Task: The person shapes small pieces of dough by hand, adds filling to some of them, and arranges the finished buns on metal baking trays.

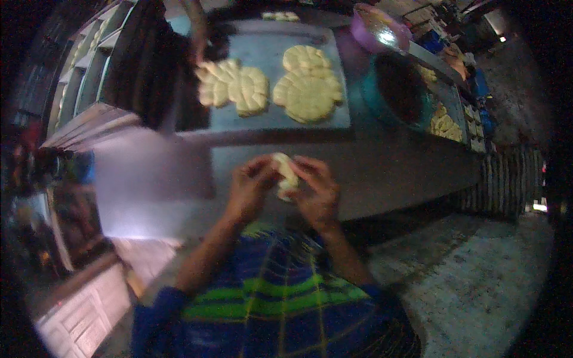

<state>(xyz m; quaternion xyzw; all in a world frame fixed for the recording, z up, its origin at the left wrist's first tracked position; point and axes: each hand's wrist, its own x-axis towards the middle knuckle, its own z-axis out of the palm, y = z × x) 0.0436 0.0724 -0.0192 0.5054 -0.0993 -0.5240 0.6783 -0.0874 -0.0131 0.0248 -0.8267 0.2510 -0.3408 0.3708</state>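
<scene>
Between my two hands, above the near edge of the table, is a small pale piece of dough (287,174). My left hand (253,182) pinches its upper left side with the fingers bent. From the other side my right hand (316,190) closes on it, fingers curled around the right and lower part. Ahead of my hands two flat clusters of dough pieces lie on a metal sheet: the left cluster (236,89) and the larger right cluster (307,86).
The metal sheet (250,51) rests on the table (152,173). Another person's arm (197,30) reaches in at its far left. To the right are a purple basin (367,33), a dark teal tub (376,98) and more dough (444,124). A rack (89,53) stands far left.
</scene>
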